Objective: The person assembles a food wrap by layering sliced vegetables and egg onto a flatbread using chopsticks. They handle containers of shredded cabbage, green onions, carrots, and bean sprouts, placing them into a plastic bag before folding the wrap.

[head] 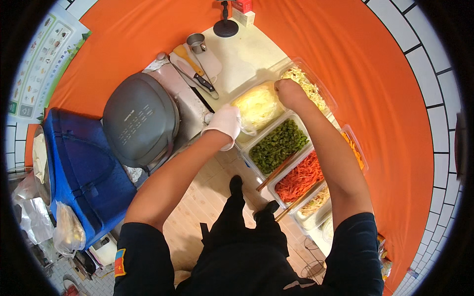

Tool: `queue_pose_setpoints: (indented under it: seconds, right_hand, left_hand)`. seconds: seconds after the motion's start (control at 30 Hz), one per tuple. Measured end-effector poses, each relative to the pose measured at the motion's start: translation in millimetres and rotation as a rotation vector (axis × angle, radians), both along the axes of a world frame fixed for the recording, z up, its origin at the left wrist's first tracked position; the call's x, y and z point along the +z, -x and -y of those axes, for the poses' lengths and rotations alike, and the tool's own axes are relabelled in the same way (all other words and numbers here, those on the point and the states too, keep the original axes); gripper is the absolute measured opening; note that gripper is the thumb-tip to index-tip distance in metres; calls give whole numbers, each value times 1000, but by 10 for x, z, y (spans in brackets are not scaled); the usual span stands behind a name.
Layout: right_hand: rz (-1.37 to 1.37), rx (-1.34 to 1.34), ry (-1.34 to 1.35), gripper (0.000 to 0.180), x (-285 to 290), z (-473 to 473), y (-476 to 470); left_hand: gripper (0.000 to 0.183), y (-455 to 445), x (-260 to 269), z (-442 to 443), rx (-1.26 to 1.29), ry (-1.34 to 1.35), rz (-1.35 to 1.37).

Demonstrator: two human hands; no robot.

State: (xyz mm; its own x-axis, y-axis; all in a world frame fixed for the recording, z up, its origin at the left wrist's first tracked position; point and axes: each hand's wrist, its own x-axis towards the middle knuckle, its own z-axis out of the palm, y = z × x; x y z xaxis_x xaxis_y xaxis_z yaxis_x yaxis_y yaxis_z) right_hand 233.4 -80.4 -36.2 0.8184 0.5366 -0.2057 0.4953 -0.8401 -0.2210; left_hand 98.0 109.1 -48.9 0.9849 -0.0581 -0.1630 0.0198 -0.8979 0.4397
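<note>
A clear plastic bag of pale yellow shreds (257,105), perhaps potato, lies in a clear plastic tub (242,140). My left hand (224,122), in a white glove, grips the bag's left side; its fingertips are partly hidden. On the bag's right side my bare right hand (290,93) is curled into a fist at the plastic. Just beyond that fist stands a tub of shredded cabbage (303,85). Nearer to me, chopped green vegetable (277,146) fills another tub, followed by one of orange-red shreds (298,177).
Chopsticks (276,173) lie across the tubs' rims. Left of my arm are a dark lidded electric griddle (140,120) and a blue insulated box (87,177). A black-handled knife (204,82), a yellow-handled tool (187,59) and a metal cup (196,42) are at the back.
</note>
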Motion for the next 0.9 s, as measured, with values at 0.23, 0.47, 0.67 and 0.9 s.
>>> queue_pose_setpoints:
  seconds: [0.23,0.47,0.67,0.9]
  right_hand:
    - [-1,-267,-484,9,-15,-59,-53]
    - [-343,-240,-649,4,28,52,-131]
    - [-63,55,-570,8,97,207,-124]
    - [-90,94,-531,5,378,209,-44]
  left_hand:
    - [13,-57,-29,-69,728,1148,-271]
    - [12,-264,-244,-300,-232,-92,-365]
    - [14,-143,32,-256,434,724,-472]
    - [17,69,329,-279,471,883,-441]
